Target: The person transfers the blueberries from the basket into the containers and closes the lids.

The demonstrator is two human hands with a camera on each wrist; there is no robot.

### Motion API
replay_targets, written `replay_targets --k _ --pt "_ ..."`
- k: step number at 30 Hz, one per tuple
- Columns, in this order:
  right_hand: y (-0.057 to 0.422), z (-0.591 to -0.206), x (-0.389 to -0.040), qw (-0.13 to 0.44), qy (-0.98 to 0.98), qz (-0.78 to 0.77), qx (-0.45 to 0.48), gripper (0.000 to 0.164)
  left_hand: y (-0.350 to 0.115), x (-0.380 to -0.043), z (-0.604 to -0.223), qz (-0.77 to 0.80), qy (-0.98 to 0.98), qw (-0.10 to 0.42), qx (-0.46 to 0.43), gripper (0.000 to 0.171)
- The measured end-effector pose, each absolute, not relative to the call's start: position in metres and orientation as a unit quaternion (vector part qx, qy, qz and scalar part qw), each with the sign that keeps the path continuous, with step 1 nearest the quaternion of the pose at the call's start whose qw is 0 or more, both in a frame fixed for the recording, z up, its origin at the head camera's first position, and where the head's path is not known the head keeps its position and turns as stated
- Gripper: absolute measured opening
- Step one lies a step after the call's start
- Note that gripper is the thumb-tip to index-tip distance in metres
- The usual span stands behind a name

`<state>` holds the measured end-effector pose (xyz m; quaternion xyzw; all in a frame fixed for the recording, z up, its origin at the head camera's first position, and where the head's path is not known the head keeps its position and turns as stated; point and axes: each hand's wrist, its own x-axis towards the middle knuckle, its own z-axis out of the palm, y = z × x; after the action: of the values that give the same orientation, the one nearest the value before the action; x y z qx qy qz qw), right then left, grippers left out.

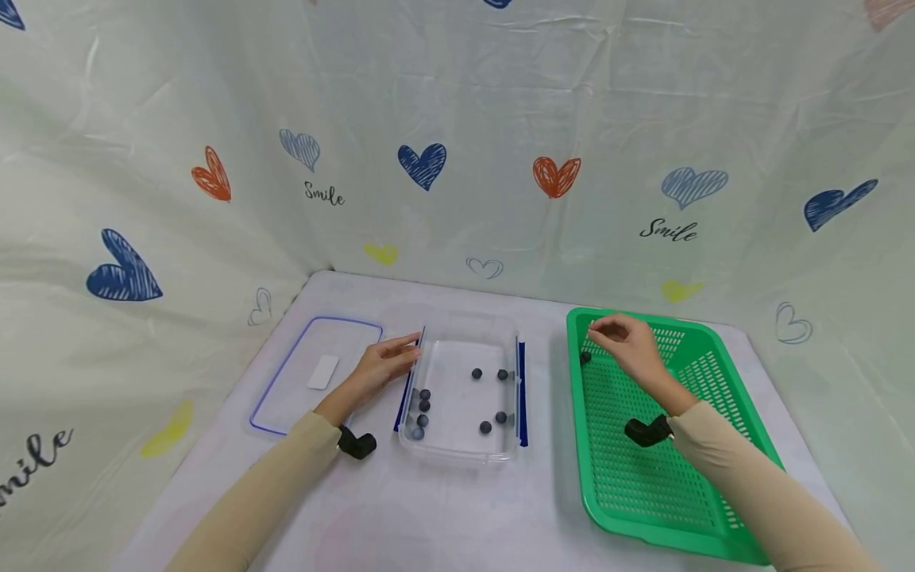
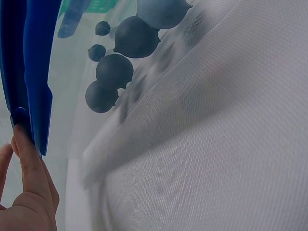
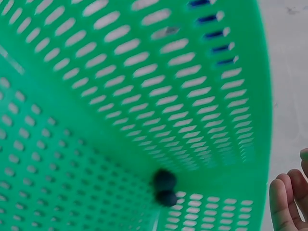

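My left hand (image 1: 377, 367) rests against the left side of a clear plastic box (image 1: 457, 458), its fingertips touching the blue side latch (image 2: 37, 77). Dark blueberries (image 2: 114, 70) lie in the box: several along the left wall, others spread over the right half, including one blueberry (image 1: 476, 373) near the middle. Over the far left corner of a green basket (image 1: 593, 508) hovers my right hand (image 1: 631, 343), fingers bent downward and no object showing in them. Two blueberries (image 3: 165, 181) sit together in that basket corner, below the hand. In the right wrist view only some fingertips (image 3: 280, 202) show.
A clear lid with a blue rim (image 1: 282, 373) lies left of the box, with a small white rectangular piece (image 1: 323, 372) on it. The basket's raised rim stands right of the box. Behind the table hangs a heart-printed sheet (image 1: 486, 230).
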<state>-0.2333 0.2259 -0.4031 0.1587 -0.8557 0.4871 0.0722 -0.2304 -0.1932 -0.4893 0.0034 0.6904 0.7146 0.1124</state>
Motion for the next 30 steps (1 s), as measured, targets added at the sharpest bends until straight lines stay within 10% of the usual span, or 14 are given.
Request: replay_targets --k 30 --pt "0.257 -0.475 -0.256 0.077 -0.898 0.408 0.149 0.020 -0.192 -0.228 -0.485 0.717 0.687 0.116 -0.006 0.053"
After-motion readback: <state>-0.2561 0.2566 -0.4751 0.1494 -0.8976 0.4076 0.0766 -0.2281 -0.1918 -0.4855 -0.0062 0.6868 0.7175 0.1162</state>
